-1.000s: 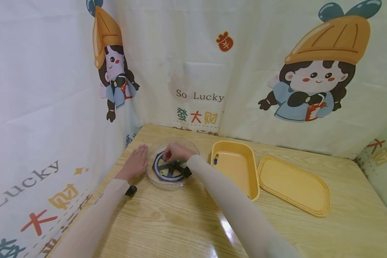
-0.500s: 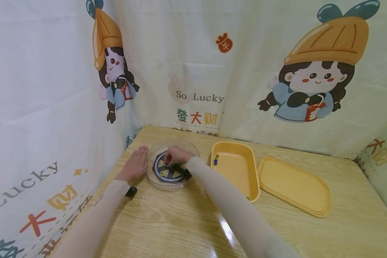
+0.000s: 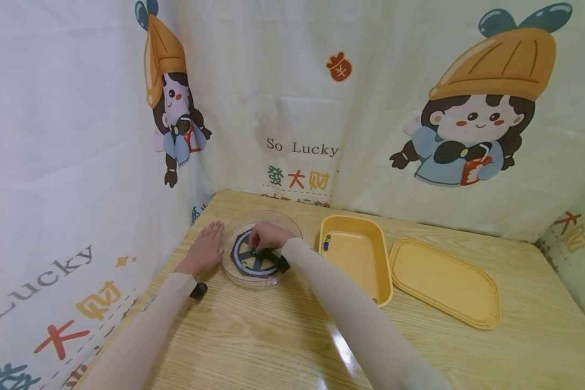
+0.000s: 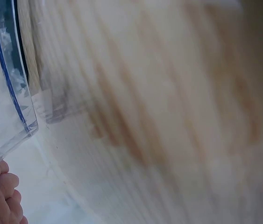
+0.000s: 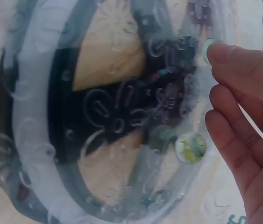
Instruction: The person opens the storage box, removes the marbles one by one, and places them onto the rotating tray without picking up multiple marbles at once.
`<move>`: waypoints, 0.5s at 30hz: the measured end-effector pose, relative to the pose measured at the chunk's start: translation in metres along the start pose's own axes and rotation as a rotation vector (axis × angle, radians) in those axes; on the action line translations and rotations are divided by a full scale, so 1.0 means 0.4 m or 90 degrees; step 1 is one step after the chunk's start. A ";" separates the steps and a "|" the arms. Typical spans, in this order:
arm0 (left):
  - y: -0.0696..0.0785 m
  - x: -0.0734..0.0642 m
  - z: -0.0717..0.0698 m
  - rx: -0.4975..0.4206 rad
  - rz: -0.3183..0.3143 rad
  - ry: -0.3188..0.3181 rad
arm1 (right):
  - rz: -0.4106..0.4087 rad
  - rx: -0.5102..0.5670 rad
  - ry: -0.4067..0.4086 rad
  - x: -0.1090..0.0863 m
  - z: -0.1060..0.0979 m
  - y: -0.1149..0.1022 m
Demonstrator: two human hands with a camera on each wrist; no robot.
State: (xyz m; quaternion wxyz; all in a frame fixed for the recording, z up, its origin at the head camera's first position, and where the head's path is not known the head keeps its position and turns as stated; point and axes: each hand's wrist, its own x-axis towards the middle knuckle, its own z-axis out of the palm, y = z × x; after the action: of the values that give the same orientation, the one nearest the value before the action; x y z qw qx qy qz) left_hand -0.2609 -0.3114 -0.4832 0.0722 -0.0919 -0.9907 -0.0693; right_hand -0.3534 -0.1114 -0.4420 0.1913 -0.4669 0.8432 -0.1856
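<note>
A round clear dish (image 3: 268,284) with embossed flowers stands at the table's left. Through its floor shows a dark spoked frame (image 5: 108,107) with a pale ring. My left hand (image 3: 203,252) rests flat beside the dish, fingers straight, close to its wall. Over the dish, my right hand (image 3: 268,235) pinches a pale green glass marble (image 5: 207,50) between thumb and fingertips, mostly hidden by them. A patterned yellow-green marble (image 5: 190,148) lies in the dish just below those fingers.
Right of the dish stands a yellow plastic box (image 3: 356,254) with a few marbles (image 3: 326,245) along its left wall and one near its front corner. Its flat yellow lid (image 3: 446,284) lies to the right. A printed curtain (image 3: 370,97) hangs behind the table.
My right hand has shifted slightly over the dish and then stayed nearly still. My left hand has stayed in place.
</note>
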 end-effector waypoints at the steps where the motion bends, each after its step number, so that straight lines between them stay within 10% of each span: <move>1: 0.001 -0.001 0.000 0.000 0.002 0.002 | 0.003 0.010 0.002 -0.003 -0.003 -0.001; 15: 0.000 -0.005 -0.004 -0.010 0.001 -0.018 | -0.042 0.009 0.041 -0.071 -0.094 -0.024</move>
State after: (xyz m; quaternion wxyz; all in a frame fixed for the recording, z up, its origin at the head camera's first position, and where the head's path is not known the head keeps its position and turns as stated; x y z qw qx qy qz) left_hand -0.2587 -0.3120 -0.4819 0.0576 -0.0945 -0.9910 -0.0756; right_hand -0.3511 -0.0867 -0.4008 0.1609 -0.4869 0.8317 -0.2128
